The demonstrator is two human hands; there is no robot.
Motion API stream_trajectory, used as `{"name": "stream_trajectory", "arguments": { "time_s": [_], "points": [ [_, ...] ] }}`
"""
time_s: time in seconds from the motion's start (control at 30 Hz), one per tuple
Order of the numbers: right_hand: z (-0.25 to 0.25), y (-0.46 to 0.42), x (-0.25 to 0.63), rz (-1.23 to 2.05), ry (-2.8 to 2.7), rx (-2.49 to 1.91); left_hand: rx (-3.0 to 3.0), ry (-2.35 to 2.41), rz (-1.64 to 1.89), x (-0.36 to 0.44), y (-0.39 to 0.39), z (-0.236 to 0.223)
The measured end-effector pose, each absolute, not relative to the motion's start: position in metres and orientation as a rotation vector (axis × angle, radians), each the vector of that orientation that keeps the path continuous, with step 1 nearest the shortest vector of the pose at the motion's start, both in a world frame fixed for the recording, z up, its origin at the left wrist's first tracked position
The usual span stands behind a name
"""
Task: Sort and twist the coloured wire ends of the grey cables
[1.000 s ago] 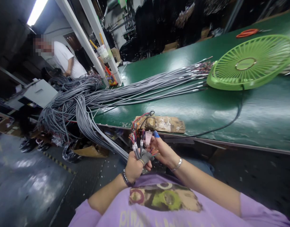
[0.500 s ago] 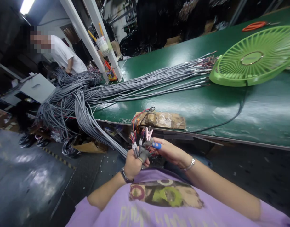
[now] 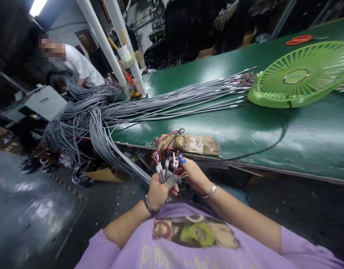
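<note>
1. Grey cables, from whose white-banded ends coloured wires are fanned out, are held upright just in front of the person at the bench edge; clock directions are taken from here.
2. These cables are gripped by the left hand, at 7 o'clock, its fingers closed around them and its thumb covered by a grey sleeve.
3. More coloured wires are seen at 4 o'clock, between the two hands.
4. The right hand is placed at 3 to 4 o'clock, its blue-wrapped thumb raised; its other fingers are largely hidden, so whether anything is gripped cannot be told.
5. A pink clip is seen just beside that thumb, at 2 to 3 o'clock.
6. A wooden board is set at 2 o'clock on the edge of the green bench, with red and black leads looped at its near-left end.
7. Loose grey cables are stretched along the bench at 12 o'clock; their far-right ends are partly blocked from view by a green fan at 2 o'clock.
8. A large cable heap is piled at 10 o'clock; behind it a co-worker in a white shirt is partly hidden.
</note>
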State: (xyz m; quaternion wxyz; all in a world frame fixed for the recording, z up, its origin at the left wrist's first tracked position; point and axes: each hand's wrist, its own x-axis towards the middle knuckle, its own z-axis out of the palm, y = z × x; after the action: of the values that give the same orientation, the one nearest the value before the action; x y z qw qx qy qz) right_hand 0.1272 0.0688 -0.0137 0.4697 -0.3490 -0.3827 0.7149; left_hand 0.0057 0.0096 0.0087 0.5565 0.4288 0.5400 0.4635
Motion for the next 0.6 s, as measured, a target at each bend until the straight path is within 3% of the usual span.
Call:
{"name": "stream_trajectory", "arguments": {
  "time_s": [0.1,0.33,0.6],
  "points": [
    [-0.016,0.067,0.123,1.688,-0.919,-0.862,0.989,1.281,1.105,0.009,0.012,0.009],
    [-0.031,0.078,0.118,2.108,-0.555,-0.559,0.978,1.281,1.095,0.009,0.013,0.005],
    [-0.037,0.078,0.119,2.104,-0.486,-0.516,0.968,1.312,1.064,0.010,0.013,0.005]
  ]
}}
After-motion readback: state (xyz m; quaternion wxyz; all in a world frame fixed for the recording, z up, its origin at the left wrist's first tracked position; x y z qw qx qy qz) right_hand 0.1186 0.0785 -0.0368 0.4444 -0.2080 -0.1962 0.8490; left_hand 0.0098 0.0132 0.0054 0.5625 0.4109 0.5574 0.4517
